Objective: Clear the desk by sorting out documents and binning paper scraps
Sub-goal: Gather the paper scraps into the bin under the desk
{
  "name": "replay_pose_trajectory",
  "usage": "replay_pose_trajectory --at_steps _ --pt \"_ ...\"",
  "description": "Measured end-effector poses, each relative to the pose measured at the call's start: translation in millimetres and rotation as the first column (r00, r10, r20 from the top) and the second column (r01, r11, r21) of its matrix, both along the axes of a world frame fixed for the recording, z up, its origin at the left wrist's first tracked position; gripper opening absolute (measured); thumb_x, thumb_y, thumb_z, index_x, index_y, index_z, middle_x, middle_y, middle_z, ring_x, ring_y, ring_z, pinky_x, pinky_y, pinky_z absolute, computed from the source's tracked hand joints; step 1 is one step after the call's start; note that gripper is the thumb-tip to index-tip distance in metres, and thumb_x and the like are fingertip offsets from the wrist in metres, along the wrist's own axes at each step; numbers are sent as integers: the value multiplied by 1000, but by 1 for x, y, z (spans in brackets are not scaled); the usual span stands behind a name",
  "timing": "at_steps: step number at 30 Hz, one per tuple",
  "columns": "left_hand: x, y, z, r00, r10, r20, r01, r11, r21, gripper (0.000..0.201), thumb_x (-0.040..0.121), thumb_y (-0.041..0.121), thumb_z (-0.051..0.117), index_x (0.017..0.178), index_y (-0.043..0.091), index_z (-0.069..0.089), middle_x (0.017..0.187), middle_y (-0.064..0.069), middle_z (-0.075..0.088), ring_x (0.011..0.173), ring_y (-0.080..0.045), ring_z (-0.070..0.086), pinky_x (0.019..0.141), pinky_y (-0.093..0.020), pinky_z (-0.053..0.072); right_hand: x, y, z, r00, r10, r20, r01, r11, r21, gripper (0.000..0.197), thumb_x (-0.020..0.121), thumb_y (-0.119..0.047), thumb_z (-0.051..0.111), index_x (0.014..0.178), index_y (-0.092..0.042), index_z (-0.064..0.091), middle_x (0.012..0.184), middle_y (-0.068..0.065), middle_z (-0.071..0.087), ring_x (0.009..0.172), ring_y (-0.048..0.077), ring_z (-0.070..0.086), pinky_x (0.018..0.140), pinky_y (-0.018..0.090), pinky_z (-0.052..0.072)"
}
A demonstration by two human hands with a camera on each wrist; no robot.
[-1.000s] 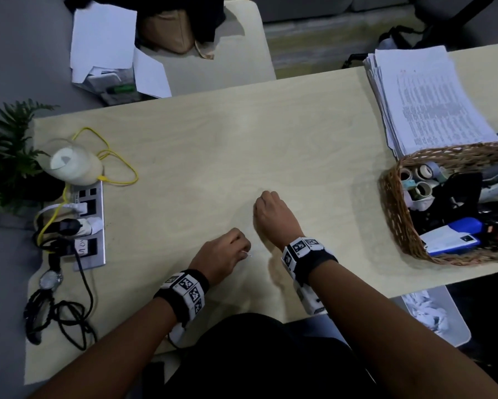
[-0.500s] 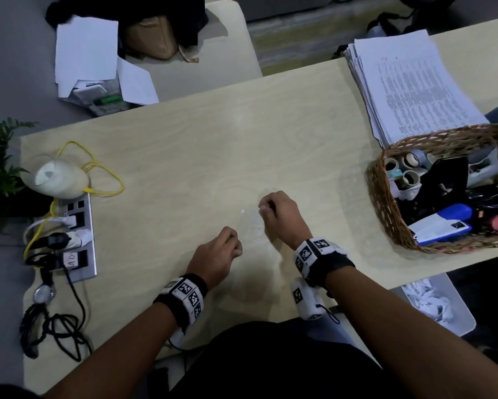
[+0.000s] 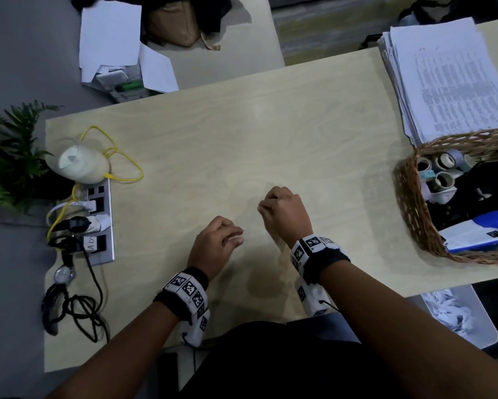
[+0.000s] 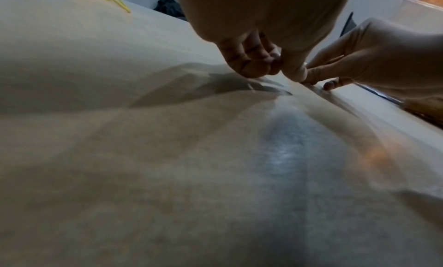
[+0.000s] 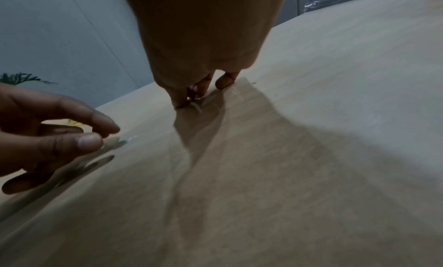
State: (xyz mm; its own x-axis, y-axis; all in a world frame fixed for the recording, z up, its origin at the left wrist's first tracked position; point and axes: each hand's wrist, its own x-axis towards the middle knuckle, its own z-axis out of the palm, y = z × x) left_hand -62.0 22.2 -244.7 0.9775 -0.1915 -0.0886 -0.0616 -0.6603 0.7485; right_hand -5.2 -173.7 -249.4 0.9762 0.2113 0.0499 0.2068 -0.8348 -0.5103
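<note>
Both hands rest knuckles-up near the desk's front edge, a hand's width apart. My right hand (image 3: 282, 211) has its fingers curled down, and its thumb and forefinger pinch a tiny white paper scrap (image 5: 197, 104) against the desk top. My left hand (image 3: 217, 243) is curled too, with thumb and forefinger closing on another small pale scrap (image 5: 111, 140); a white speck (image 5: 133, 138) lies just beyond its fingertips. A stack of printed documents (image 3: 449, 76) sits at the far right corner. A grey bin (image 3: 485, 321) with crumpled white paper stands on the floor at the lower right.
A wicker basket (image 3: 409, 203) with tape rolls and stationery stands at the right edge. On the left are a power strip (image 3: 98, 223) with cables, a white lamp (image 3: 78, 165) and a plant (image 3: 9, 156). Loose papers (image 3: 109, 36) lie on a second table behind.
Both hands stay almost in place near the front edge, their fingertips working at small scraps. The head view has swayed slightly.
</note>
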Motion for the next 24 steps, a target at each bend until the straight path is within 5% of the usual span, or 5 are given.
replay_pose_trajectory --at_steps 6,15,17,20,24 --pt "6 -3 -4 997 71 -15 -69 993 99 21 82 26 75 102 19 73 100 9 56 66 -11 54 68 -30 52 1 7 -5 998 47 49 -39 988 -152 12 84 -7 64 73 -8 62 77 8 55 72 29 52 58 37 39" --pt "9 -16 0 996 -2 90 -19 973 232 7 82 13 69 75 15 68 95 9 56 61 -20 59 54 -32 50 8 9 -2 972 227 -58 -229 866 -445 9 71 -3 60 74 -8 53 75 12 51 68 28 46 59 36 35" --pt "9 -22 3 996 -51 68 26 946 323 8 87 10 60 80 12 60 101 3 52 59 -27 56 50 -34 44 11 7 0 974 198 -110 -223 920 -322 13 68 -1 59 76 -9 53 79 12 52 72 28 47 62 34 33" --pt "10 -31 8 993 -107 -47 117 878 464 15 85 1 53 88 14 47 106 0 41 65 -29 53 50 -39 43 14 0 6 964 28 -263 5 992 127 20 74 8 50 80 -11 51 88 10 53 82 26 47 70 27 34" --pt "12 -35 10 991 -114 -66 131 867 480 17 83 -1 45 89 15 45 113 -4 40 77 -32 54 52 -43 46 0 -34 19 879 -208 -430 393 827 403 16 90 3 41 89 -9 51 86 5 56 78 16 49 63 11 35"
